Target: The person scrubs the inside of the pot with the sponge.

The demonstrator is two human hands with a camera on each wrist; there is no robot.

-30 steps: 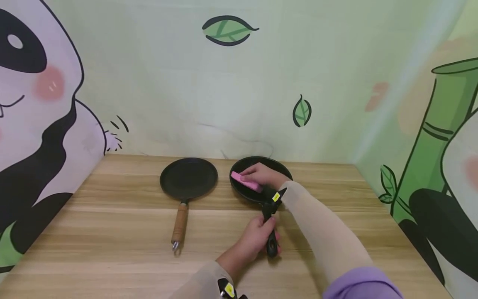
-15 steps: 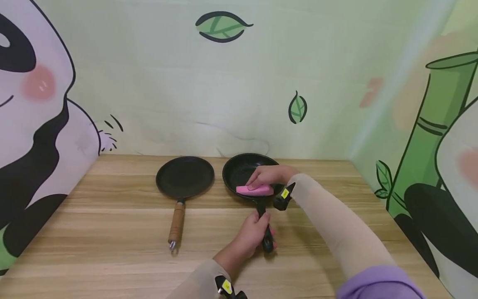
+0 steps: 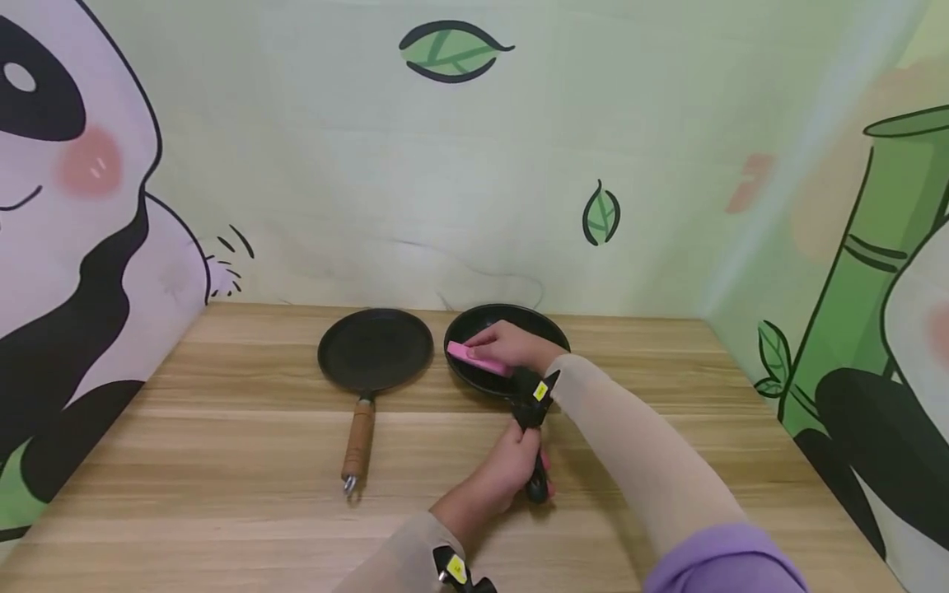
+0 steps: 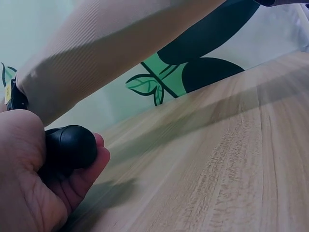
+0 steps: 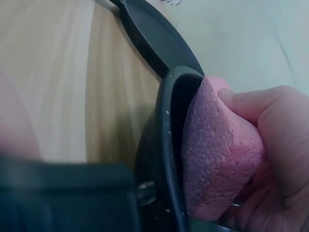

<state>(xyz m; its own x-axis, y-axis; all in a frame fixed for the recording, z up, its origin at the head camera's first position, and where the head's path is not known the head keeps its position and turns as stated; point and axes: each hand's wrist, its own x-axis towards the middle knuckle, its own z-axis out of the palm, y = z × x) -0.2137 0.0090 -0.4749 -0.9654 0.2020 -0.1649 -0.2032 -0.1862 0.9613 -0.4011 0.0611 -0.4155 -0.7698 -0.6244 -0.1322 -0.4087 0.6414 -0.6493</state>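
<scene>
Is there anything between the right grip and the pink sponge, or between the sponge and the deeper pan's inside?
Nothing visible: the right grip holds the pink sponge inside the deeper pan. The flat pan lies apart, to the left. Contact beneath the sponge is hidden.

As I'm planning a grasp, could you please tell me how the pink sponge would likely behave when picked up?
The pink sponge looks light for its size, judging by its pitted, porous face. It should probably squash rather than break, since it appears foam-like. Its flat sides suggest it is unlikely to roll.
</scene>
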